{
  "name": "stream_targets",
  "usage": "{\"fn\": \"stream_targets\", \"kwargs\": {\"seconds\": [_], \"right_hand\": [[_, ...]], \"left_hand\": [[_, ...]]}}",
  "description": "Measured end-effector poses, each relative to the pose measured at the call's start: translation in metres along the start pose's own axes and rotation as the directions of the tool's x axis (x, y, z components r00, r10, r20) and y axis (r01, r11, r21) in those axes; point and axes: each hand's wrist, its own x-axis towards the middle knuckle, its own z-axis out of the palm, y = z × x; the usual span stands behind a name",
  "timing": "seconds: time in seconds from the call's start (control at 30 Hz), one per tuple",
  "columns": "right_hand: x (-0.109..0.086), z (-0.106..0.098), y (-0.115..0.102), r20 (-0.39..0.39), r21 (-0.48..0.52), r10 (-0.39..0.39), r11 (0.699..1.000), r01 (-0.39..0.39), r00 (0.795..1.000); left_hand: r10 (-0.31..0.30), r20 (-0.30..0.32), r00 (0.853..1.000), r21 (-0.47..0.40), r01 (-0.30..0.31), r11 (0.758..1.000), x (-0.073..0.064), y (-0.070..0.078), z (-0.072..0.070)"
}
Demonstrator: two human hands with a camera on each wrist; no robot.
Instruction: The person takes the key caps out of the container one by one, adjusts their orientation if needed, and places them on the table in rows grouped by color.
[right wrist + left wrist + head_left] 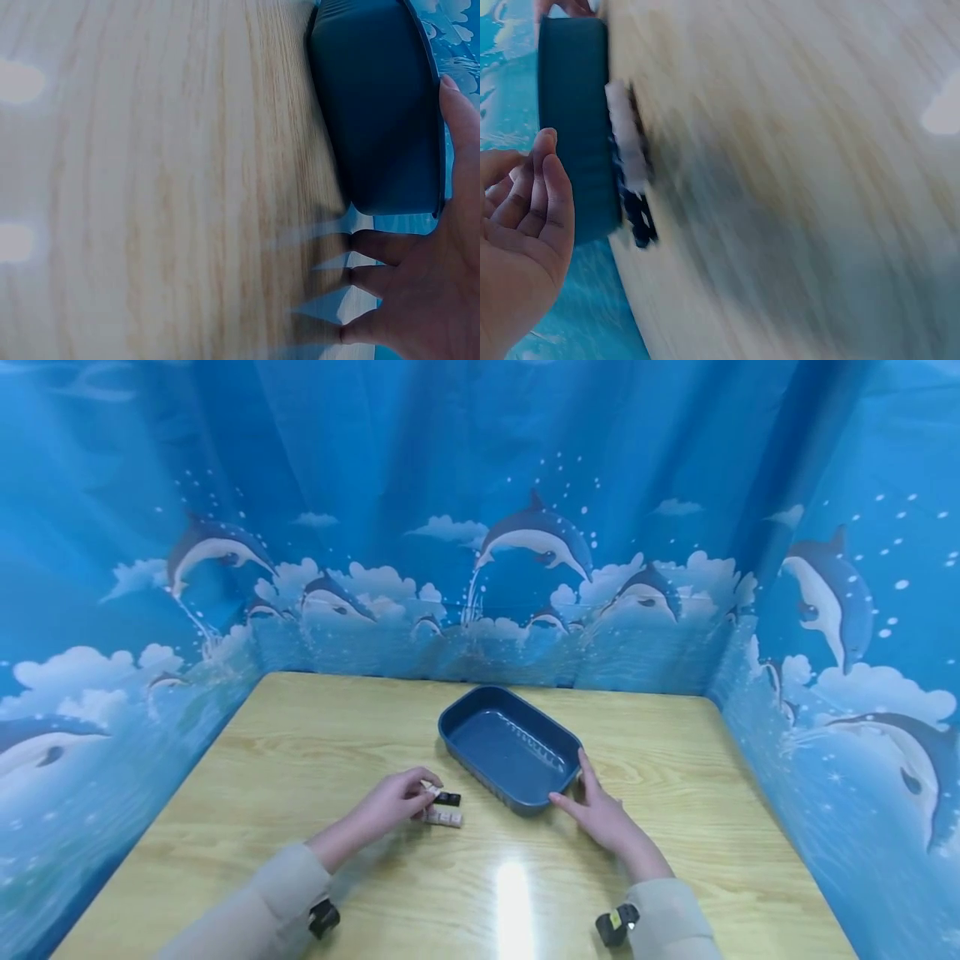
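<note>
My left hand (pixel 397 797) is over small rows of blocks left of the tub, its fingers bent and fingertips close together. A small whitish piece shows between thumb and index in the head view; I cannot tell whether they pinch it. Right at these fingertips is a black block row (pixel 448 799), and nearer me a whitish block row (pixel 446 818). The left wrist view has the whitish row partly covering the black one. My right hand (pixel 600 814) touches the near right corner of a dark blue rectangular tub (pixel 480 768), thumb and index spread around it, other fingers straight.
The tub's inside shows its bare floor. It stands on a light wood-grain table (pixel 337 727), whose back edge meets a blue dolphin-print curtain (pixel 420 643) that also runs along both sides. A bright glare patch lies on the table between the forearms.
</note>
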Motion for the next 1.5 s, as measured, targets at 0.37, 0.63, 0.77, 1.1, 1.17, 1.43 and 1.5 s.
{"fn": "stream_targets", "kwargs": {"seconds": [0.37,0.63,0.77,1.1,1.17,1.43,1.5], "right_hand": [[0.000,0.000,-0.001,-0.002,-0.001,0.010,1.000,-0.010,1.000],[0.000,0.000,-0.001,0.004,0.001,0.010,1.000,-0.010,1.000],[0.000,0.000,-0.001,0.002,0.001,0.008,1.000,-0.008,1.000],[0.000,-0.001,-0.001,-0.001,-0.002,-0.003,1.000,0.003,1.000],[0.000,-0.001,-0.001,-0.002,-0.006,-0.003,1.000,0.003,1.000],[0.001,0.000,0.000,-0.003,-0.013,0.005,1.000,-0.005,1.000],[0.002,0.000,0.000,-0.003,-0.013,0.004,1.000,-0.004,1.000]], "left_hand": [[-0.119,0.005,0.993,0.028,0.119,0.993,-0.012,-0.026,-0.012],[-0.174,0.024,0.985,0.079,0.171,0.982,-0.011,-0.035,-0.008],[-0.192,0.014,0.981,0.115,0.189,0.975,-0.009,-0.037,-0.007],[-0.187,-0.044,0.981,0.224,0.192,0.955,-0.008,-0.039,-0.008],[-0.187,-0.040,0.982,0.221,0.191,0.957,-0.009,-0.038,-0.009],[-0.167,0.018,0.986,0.246,0.158,0.956,-0.005,-0.040,-0.009],[-0.169,0.029,0.985,0.253,0.156,0.955,-0.005,-0.041,-0.010]]}}
